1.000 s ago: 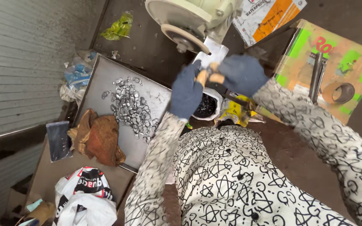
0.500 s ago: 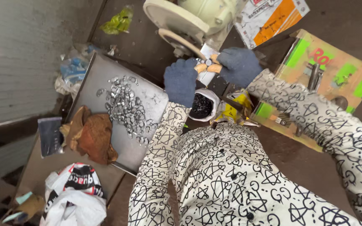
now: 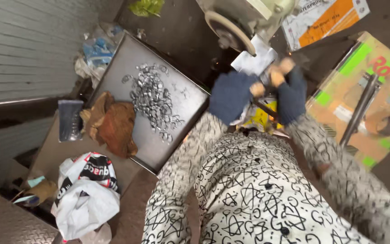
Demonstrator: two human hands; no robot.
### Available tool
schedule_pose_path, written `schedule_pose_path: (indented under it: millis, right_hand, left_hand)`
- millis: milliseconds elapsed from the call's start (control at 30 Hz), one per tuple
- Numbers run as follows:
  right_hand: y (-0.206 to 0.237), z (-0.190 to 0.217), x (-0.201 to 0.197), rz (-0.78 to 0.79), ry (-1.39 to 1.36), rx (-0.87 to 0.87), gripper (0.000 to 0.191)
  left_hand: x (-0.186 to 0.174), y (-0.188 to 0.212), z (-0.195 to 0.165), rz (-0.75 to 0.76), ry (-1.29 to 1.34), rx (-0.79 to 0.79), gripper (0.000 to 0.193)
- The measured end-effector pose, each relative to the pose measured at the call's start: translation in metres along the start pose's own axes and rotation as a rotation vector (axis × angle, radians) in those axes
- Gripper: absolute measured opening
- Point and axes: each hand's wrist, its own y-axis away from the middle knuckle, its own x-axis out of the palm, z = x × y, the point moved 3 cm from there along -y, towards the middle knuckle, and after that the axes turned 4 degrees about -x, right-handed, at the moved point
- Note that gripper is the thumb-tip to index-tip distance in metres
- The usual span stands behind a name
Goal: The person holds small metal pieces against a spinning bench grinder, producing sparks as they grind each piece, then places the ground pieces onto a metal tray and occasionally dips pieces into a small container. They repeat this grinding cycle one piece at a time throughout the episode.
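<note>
My left hand [image 3: 231,97] and my right hand [image 3: 290,92] wear dark blue fingerless gloves. They are raised together just below a pale machine with a round wheel [image 3: 231,28]. The bare fingertips of both hands are bunched close to a white plate [image 3: 253,61] on the machine. The hands are blurred, so whatever sits between the fingers cannot be made out. To the left of my left hand a grey metal tray [image 3: 113,68] holds a pile of small shiny metal rings [image 3: 152,97]. My patterned white sleeves fill the bottom of the view.
Brown gloves or cloth [image 3: 113,124] lie on the tray's near-left corner, beside a dark block [image 3: 70,119]. A green-and-orange cardboard box [image 3: 362,63] with a metal rod [image 3: 359,110] lies to the right. A white plastic bag [image 3: 86,199] sits lower left. A corrugated wall [image 3: 19,49] runs along the left.
Both hands have moved up from over a small white cup towards the machine's white plate. The view has shifted and the cup is now hidden.
</note>
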Motion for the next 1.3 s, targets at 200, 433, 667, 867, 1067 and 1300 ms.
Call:
schedule_pose_path:
  millis: [200, 433, 667, 867, 1067, 1300]
  right_hand:
    - [0.095, -0.057, 0.028, -0.018, -0.497, 0.758, 0.030]
    - [0.105, -0.052, 0.050, 0.006, -0.184, 0.619, 0.024]
    - [0.089, -0.043, 0.046, 0.024, -0.143, 0.482, 0.026]
    - [0.077, -0.021, 0.006, 0.021, 0.124, 0.327, 0.030]
    - [0.039, 0.029, -0.005, 0.023, 0.567, -0.108, 0.033]
    - [-0.018, 0.061, 0.004, 0.319, 1.126, -0.546, 0.030]
  left_hand:
    - [-0.036, 0.027, 0.116, -0.326, 0.178, -0.724, 0.044]
    - [-0.012, 0.035, 0.189, 0.237, -0.351, -0.601, 0.051]
    - [-0.026, 0.056, 0.069, -0.112, 0.049, -0.176, 0.039]
    - [-0.031, 0.000, -0.009, -0.105, 0.051, 0.157, 0.041]
    - [-0.035, -0.004, -0.014, -0.068, 0.287, -0.118, 0.044]
    - [-0.023, 0.000, -0.005, -0.067, 0.030, -0.141, 0.047]
